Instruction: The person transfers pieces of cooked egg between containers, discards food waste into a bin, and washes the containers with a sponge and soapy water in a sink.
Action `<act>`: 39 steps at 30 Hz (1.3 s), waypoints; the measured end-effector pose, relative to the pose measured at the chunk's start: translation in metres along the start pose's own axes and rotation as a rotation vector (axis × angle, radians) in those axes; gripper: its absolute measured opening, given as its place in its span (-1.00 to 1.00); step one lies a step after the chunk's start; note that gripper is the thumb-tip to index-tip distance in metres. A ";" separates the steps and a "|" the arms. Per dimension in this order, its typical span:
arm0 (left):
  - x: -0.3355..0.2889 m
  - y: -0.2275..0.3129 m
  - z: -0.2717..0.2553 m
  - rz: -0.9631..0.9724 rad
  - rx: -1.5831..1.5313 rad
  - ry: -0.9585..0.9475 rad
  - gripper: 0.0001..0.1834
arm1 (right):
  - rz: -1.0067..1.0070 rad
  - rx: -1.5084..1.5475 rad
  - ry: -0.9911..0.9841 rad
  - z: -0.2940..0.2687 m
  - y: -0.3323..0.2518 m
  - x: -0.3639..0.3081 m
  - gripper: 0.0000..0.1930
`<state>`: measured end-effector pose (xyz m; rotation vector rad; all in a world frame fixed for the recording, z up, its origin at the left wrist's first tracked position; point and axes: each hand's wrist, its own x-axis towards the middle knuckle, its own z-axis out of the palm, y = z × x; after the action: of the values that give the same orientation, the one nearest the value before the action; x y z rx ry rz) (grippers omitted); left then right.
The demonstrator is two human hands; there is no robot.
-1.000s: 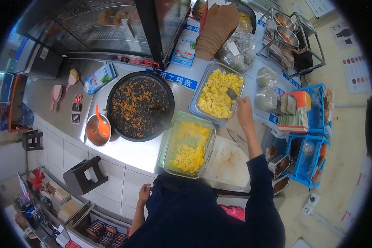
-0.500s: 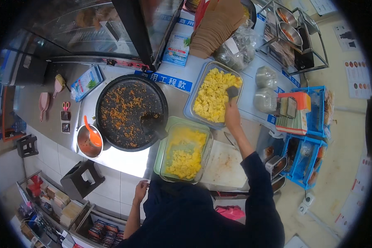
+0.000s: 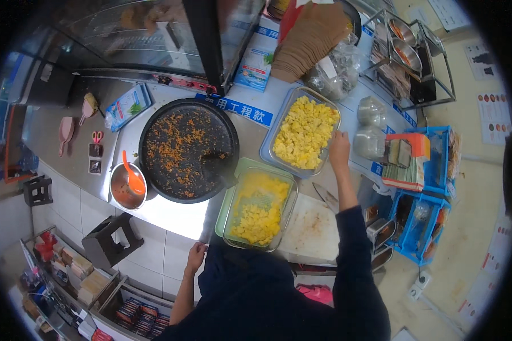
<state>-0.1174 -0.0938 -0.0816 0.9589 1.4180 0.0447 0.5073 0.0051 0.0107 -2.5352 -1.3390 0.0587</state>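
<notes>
Egg fills the far tray, partly the near tray; my left hand hangs empty, my right hand unclear in grip.

Cream wall, white tiled floor, dark stool, glass cabinet, brightly lit counter

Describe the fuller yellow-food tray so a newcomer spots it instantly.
Start at the big round black pan. To its right, find the farther rectangular tray of yellow food, beside the right hand. Blue shows along its edge; the nearer tray shows green.
</notes>
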 end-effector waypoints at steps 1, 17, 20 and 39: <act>-0.006 0.005 0.001 -0.002 -0.027 0.027 -0.69 | 0.046 0.049 0.079 -0.002 -0.017 -0.007 -0.79; -0.009 0.087 0.036 0.584 0.151 0.350 -0.66 | 0.143 0.362 -0.041 -0.035 -0.051 -0.214 -0.67; 0.039 0.104 0.052 0.787 0.226 0.185 -0.47 | 0.237 0.512 -0.295 -0.014 -0.064 -0.302 -0.62; 0.043 0.082 0.078 0.254 -0.397 -0.445 -0.23 | 0.439 0.888 -0.429 0.027 -0.066 -0.412 -0.60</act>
<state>-0.0015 -0.0585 -0.0801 0.7525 0.8315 0.2748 0.2149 -0.2899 -0.0353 -1.9995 -0.5924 1.0687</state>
